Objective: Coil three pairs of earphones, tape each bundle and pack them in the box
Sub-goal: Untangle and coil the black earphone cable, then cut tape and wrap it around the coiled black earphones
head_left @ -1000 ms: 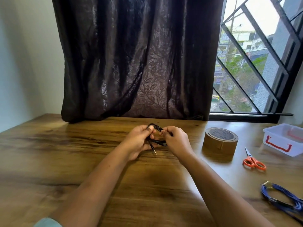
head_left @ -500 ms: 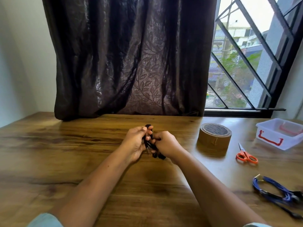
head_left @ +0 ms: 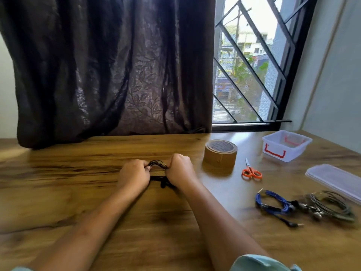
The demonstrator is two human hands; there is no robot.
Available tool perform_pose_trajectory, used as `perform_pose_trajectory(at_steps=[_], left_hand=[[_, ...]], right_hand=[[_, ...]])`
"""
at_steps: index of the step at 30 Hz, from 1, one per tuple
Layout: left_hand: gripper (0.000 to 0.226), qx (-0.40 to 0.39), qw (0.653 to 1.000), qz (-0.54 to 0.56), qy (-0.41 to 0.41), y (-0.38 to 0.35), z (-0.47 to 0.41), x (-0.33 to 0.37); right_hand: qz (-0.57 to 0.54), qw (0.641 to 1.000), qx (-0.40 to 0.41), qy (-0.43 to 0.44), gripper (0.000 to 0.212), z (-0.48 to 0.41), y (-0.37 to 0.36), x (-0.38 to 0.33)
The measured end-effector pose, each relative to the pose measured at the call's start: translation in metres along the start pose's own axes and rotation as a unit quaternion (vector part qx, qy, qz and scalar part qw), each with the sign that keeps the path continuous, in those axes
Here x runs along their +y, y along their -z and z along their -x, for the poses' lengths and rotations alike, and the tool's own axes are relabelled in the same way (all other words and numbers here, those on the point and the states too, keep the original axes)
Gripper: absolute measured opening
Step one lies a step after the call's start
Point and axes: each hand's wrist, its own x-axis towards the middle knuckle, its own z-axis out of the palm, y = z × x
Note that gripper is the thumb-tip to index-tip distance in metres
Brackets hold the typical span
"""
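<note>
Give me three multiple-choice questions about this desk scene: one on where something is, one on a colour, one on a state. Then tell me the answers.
1. Where do the scissors lie?
A. on the window sill
B. on the table, right of the tape roll
C. at the table's left end

2. What colour are the earphones gripped by the left hand and right hand?
A. black
B. blue
C. white

3. How is the box?
A. lid on
B. taped shut
C. open, no lid on it

Answers: B, they lie on the wood just right of the tape roll; A, a black coil shows between the hands; C, its inside is visible.
</note>
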Motion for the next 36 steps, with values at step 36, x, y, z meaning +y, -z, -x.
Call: perform_pose_trajectory(at_steps=[36], left_hand=[[0.028, 0.02, 0.989, 0.14, -0.049, -0.069, 0.026, 0.167]], right_hand=[[0.288, 0.938, -0.002, -0.193, 0.045, -0.002, 0.126, 0.087]])
